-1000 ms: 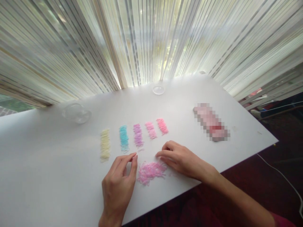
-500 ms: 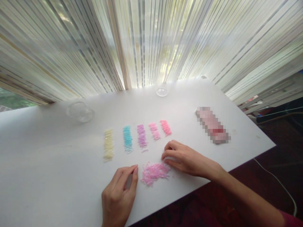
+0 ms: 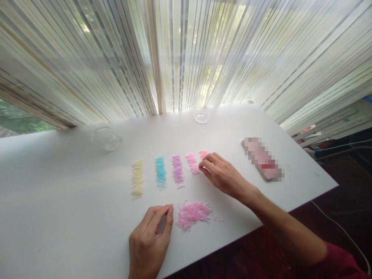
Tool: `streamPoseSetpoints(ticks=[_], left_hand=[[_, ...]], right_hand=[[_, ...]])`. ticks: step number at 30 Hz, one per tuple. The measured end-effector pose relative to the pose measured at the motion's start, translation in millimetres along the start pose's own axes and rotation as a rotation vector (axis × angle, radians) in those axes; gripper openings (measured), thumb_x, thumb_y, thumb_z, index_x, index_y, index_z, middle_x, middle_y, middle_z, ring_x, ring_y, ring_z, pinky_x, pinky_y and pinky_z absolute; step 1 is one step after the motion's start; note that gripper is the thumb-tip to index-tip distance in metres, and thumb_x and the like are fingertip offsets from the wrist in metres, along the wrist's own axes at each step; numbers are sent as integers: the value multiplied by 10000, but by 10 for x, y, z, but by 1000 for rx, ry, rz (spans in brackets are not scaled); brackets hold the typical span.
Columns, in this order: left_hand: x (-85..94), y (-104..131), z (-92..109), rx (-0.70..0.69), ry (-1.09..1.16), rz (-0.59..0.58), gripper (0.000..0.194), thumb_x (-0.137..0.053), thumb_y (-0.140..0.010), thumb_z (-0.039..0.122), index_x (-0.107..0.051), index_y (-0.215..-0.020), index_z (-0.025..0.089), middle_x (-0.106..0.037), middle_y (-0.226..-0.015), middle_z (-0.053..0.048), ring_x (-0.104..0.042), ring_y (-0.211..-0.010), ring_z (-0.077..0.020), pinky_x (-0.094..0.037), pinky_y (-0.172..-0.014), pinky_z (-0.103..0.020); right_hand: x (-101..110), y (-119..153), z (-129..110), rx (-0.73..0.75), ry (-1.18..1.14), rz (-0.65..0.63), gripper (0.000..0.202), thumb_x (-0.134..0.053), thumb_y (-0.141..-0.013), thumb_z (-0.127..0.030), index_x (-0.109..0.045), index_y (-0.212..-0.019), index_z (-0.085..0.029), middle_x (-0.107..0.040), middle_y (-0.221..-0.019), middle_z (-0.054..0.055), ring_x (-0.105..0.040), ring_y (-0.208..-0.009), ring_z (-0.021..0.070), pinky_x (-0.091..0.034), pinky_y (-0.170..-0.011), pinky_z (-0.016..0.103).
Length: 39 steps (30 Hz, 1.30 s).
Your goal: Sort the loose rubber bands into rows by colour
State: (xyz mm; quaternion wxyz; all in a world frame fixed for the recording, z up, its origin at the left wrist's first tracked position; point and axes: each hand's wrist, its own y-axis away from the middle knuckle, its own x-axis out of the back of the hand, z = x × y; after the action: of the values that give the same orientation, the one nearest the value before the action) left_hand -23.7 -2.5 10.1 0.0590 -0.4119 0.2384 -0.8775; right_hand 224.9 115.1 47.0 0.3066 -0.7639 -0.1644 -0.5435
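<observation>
My right hand (image 3: 222, 172) is over the near end of the bright pink row of small rubber bands (image 3: 203, 154), fingertips pinched down by the table. Whatever it pinches is hidden. Left of it lie a light pink row (image 3: 192, 162), a purple row (image 3: 177, 168), a blue row (image 3: 161, 172) and a pale yellow row (image 3: 137, 179). My left hand (image 3: 151, 238) rests on the table with thumb and forefinger pressed together; anything between them is too small to make out. Just right of its fingertips is a loose heap of pink and purple rubber bands (image 3: 194, 215).
Clear rounded containers (image 3: 107, 138) stand at the back left of the white table (image 3: 58, 201), and a small clear dish (image 3: 201, 117) at the back. A blurred pink phone-shaped object (image 3: 261, 159) lies to the right. Striped string curtains (image 3: 186, 50) hang behind the table.
My right hand has moved from the heap's right edge up and away to the bright pink row, now covering its near part. My left hand keeps its pinch beside the heap. The view has shifted slightly.
</observation>
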Motion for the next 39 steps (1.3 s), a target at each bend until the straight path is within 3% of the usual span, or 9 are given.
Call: streamPoseSetpoints(ticks=[4, 9, 16, 21, 31, 39], left_hand=[[-1, 3, -1, 2, 15, 11, 122, -579, -1030, 231, -700, -1025, 215, -720, -895, 12, -713, -784, -112, -524, -762, -207], [-10, -6, -2, -5, 14, 9, 120, -578, -1029, 230, -697, -1022, 214, -727, -893, 3, -715, -787, -125, -529, -758, -219], [-9, -3, -2, -1, -37, -11, 134, -579, -1034, 257, -708, -1024, 221, -733, -881, 14, -679, -673, -105, -504, -683, -217], [-2, -23, 22, -5, -58, -32, 162, -567, -1038, 277, -717, -1018, 220, -750, -893, 4, -693, -697, -115, -509, -689, -213], [12, -40, 54, -21, -106, -36, 177, -564, -1031, 290, -724, -1005, 218, -755, -878, -3, -701, -677, -123, -526, -672, -210], [13, -33, 56, -25, -106, -41, 176, -560, -1039, 289, -720, -1018, 220, -757, -897, 0, -702, -693, -116, -514, -666, -210]], right_hand=[[-14, -44, 13, 23, 58, -9, 201, -484, -1038, -129, -662, -953, -165, -659, -972, 122, -609, -888, 251, -569, -762, 392], [117, 213, -12, -56, -65, 64, 137, -526, -1028, -144, -656, -1051, -179, -668, -992, 107, -629, -917, 251, -571, -786, 402], [268, 795, -205, -198, -413, -138, 139, -570, -997, -161, -656, -1080, -231, -644, -1020, 69, -653, -936, 205, -566, -816, 338], [272, 1049, -363, -291, -515, -186, 147, -623, -946, -148, -666, -1061, -230, -649, -1007, 57, -656, -920, 191, -569, -812, 308], [95, 1072, -449, -188, -384, -124, 137, -521, -1000, -121, -614, -961, -215, -644, -912, 65, -616, -831, 222, -552, -712, 355], [77, 986, -360, -241, -421, 5, 150, -486, -1011, -89, -563, -1007, -218, -620, -955, 67, -618, -879, 217, -560, -754, 354]])
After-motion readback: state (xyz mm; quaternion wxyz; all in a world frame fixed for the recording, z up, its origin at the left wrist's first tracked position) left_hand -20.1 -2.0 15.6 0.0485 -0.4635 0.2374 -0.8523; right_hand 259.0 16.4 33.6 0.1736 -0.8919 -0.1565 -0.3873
